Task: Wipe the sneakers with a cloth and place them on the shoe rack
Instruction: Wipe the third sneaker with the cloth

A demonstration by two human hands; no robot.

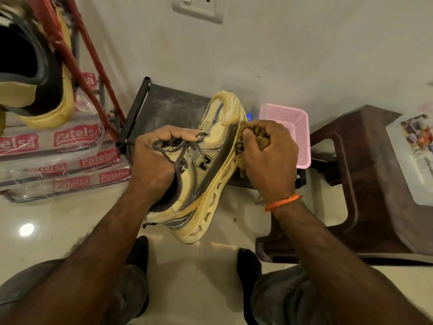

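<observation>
Sneaker [206, 165], cream with chunky cut-out sole, gripped by left hand [159, 158]; right hand [269, 156] clutches crumpled cloth [255, 134]

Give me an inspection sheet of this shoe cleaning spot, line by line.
Surface: glossy cream tile floor.
Job's things: yellow sneaker held above the floor; cloth pressed to its sole edge; second sneaker on the red shoe rack.
Clutter: pink basket, Patelsa packs, brown stool, black stand.
Hands: left hand grips the sneaker's laces and tongue; right hand grips the cloth.
Cables: nothing seen.
Surroundings: wall socket.
</observation>
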